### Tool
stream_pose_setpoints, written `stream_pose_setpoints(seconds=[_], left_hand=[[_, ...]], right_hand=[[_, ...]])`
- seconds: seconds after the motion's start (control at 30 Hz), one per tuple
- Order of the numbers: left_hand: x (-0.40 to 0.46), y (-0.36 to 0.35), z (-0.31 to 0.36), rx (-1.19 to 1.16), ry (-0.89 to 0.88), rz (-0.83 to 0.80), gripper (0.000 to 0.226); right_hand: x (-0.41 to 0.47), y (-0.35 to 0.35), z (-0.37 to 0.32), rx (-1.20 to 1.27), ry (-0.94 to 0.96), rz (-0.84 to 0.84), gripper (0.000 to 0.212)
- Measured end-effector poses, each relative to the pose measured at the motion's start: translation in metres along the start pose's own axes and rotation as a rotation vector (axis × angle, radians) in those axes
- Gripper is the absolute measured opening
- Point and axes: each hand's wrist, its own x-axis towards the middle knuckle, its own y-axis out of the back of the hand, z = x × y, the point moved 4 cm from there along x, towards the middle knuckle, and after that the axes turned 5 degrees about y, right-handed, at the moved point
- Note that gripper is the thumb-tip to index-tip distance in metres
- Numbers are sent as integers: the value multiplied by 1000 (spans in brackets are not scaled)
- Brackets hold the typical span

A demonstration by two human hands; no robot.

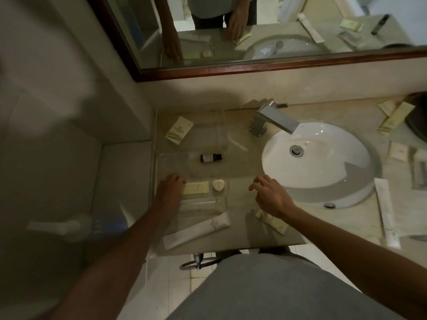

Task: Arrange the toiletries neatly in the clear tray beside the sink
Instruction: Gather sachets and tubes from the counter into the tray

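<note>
Clear rectangular acrylic tray (161,158) at left end of beige marble counter (242,162), w/ sink to its right. Inside: small dark bottle (210,157) lying flat mid-tray, pale yellow flat packet (196,188) and white heart-shaped soap (218,184) along near edge. Still outside: cream sachet (179,130) toward back-left corner, white tube (196,230) and a yellow packet (271,221) at front edge, more items right of sink. Est. approx. one-third done. Left hand (169,188) resting flat on packet's left end, fingers loosely together, not pinching. Right hand (270,195) hovering over counter beside tray, fingers spread, empty.
</note>
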Motion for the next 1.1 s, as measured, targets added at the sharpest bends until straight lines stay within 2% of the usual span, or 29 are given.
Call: stream_pose_setpoints(seconds=[0.07,0.17,0.3,0.63,0.87,1.0,1.1], left_hand=[[1,0,5,-16,30,70,49],[-1,7,37,-172,-4,217,56],[-5,12,139,-234,-164,284,54],[0,-46,433,-295,-366,167,57],[9,-70,617,-217,-529,55,52],[19,-76,698,-103,-602,-4,53],[37,-77,749,-82,-527,-46,53]], right_hand=[[-13,2,17,25,-12,16,35],[-35,6,46,32,-55,27,33],[-72,11,92,66,-100,7,31],[-222,56,263,116,-329,99,35],[-347,84,388,77,-610,206,34],[-393,80,438,89,-794,145,47],[-403,70,463,85,-851,78,55]])
